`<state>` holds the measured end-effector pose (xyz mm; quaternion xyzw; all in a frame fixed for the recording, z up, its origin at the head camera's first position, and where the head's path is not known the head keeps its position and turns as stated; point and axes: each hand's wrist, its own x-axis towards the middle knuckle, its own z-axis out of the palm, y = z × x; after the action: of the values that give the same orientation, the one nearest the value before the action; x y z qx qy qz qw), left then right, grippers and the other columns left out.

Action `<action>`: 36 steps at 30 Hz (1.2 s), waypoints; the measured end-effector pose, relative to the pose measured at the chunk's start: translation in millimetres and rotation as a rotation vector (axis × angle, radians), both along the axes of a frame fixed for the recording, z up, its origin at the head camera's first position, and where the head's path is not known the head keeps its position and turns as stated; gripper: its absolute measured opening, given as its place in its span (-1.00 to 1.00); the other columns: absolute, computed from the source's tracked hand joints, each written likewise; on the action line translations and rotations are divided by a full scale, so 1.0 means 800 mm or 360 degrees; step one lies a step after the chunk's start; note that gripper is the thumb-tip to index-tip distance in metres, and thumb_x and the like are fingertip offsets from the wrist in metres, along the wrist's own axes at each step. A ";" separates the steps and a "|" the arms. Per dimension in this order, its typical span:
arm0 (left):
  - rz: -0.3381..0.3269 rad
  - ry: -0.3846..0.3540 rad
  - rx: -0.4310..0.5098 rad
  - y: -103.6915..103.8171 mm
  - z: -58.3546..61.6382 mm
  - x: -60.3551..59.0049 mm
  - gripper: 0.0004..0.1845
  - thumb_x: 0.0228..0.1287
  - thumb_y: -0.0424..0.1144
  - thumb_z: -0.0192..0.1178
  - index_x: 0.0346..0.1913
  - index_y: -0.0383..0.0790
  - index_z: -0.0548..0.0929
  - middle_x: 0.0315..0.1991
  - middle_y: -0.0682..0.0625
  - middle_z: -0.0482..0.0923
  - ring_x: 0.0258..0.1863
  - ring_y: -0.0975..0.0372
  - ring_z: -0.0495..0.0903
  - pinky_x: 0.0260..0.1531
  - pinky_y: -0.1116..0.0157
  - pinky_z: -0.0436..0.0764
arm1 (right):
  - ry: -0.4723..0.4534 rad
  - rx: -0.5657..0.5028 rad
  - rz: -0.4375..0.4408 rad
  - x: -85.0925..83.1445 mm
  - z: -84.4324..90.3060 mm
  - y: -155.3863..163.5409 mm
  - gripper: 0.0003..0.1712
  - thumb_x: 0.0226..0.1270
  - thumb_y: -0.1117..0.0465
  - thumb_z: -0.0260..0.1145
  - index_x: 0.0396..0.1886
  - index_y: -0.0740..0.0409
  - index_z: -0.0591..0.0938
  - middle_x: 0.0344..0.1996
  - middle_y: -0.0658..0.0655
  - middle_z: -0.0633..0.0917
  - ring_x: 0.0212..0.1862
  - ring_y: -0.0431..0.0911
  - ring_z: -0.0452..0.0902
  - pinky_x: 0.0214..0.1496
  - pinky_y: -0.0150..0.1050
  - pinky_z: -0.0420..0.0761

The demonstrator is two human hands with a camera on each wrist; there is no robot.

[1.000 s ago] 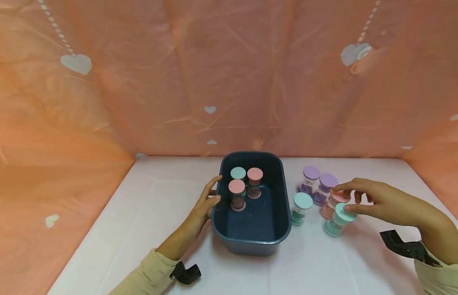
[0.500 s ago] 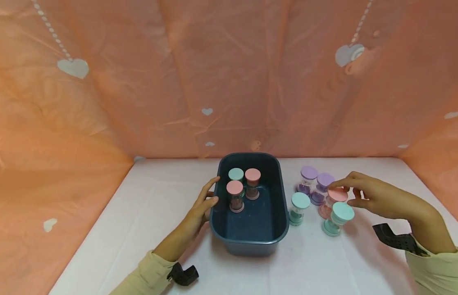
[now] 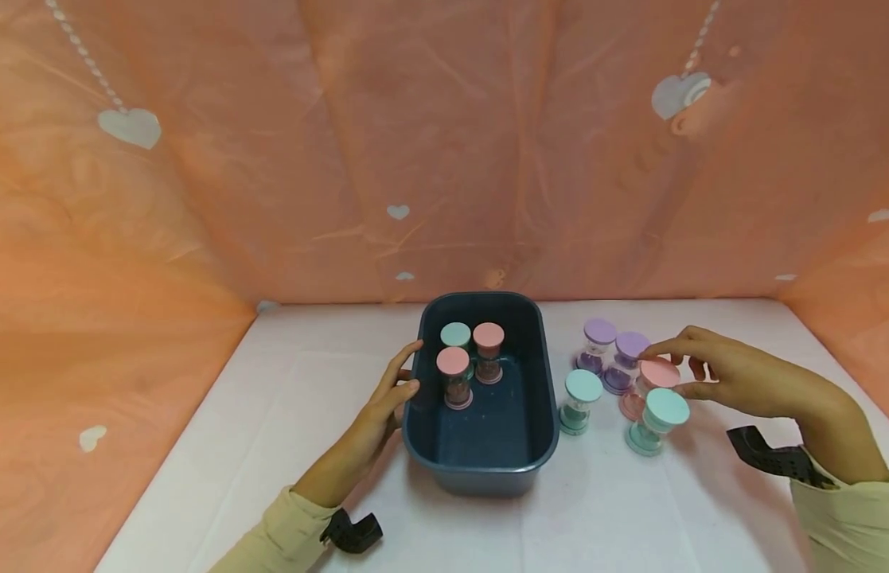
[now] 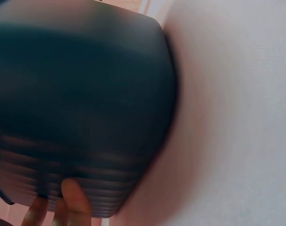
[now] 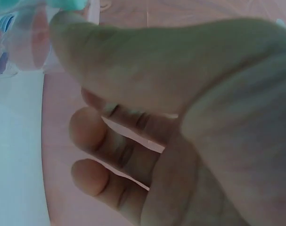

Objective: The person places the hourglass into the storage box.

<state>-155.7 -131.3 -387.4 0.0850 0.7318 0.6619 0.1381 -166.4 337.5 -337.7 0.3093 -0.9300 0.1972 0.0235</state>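
Observation:
A dark blue tub (image 3: 415, 414) stands mid-table with three sand timers upright inside: one teal-capped (image 3: 454, 334) and two pink-capped (image 3: 489, 336) (image 3: 453, 360). My left hand (image 3: 407, 370) rests with straight fingers (image 4: 72, 197) against the tub's left wall (image 4: 86, 94). To the right of the tub, my right hand (image 3: 672, 374) pinches the cap of a pink sand timer (image 3: 648, 378) between index finger and thumb; the right wrist view shows that timer (image 5: 32, 40) blurred at my thumb tip. A teal timer (image 3: 659, 410) leans right in front of it.
Another teal timer (image 3: 580, 390) stands beside the tub's right wall, and two purple timers (image 3: 599, 334) (image 3: 630, 346) stand behind it. Orange sheeting with white hearts (image 3: 129, 126) walls in the white table (image 3: 272, 414) at the back and both sides.
My right hand drew back slightly from the leaning teal timer's cap and closed on the pink timer's cap. The left hand stays on the tub.

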 end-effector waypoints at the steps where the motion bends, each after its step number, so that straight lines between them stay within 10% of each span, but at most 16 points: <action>1: 0.0001 0.0013 0.0001 0.000 0.001 0.000 -0.41 0.38 0.10 -0.08 0.45 0.53 0.13 0.22 -0.12 0.13 0.23 -0.15 0.36 0.20 -0.10 0.27 | 0.0022 0.0004 0.0000 -0.001 0.002 0.000 -0.36 0.07 0.30 0.52 0.19 -0.13 0.59 -0.18 -0.16 0.51 -0.31 -0.42 0.32 -0.39 -0.43 0.41; 27: 0.0032 0.0045 -0.0007 0.007 0.001 0.005 -0.42 0.40 0.11 -0.11 0.45 0.53 0.11 0.20 -0.11 0.12 0.25 -0.15 0.32 0.18 -0.10 0.30 | -0.0158 -0.0016 -0.0212 -0.008 -0.002 0.008 -0.39 0.16 0.08 0.50 0.22 0.04 0.58 -0.01 0.02 0.70 -0.18 -0.47 0.50 -0.32 -0.38 0.52; 36: 0.0040 0.0067 0.0006 0.008 0.001 0.004 -0.40 0.39 0.09 -0.11 0.47 0.48 0.12 0.20 -0.11 0.11 0.26 -0.12 0.29 0.19 -0.10 0.31 | -0.0054 -0.0042 -0.0221 -0.005 -0.013 0.005 -0.51 0.21 0.06 0.47 0.15 -0.07 0.61 -0.18 -0.20 0.68 -0.15 -0.47 0.49 -0.20 -0.39 0.51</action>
<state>-152.3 -124.6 -386.3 0.0899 0.7342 0.6631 0.1142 -170.6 341.7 -347.9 0.2403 -0.9468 0.2127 0.0254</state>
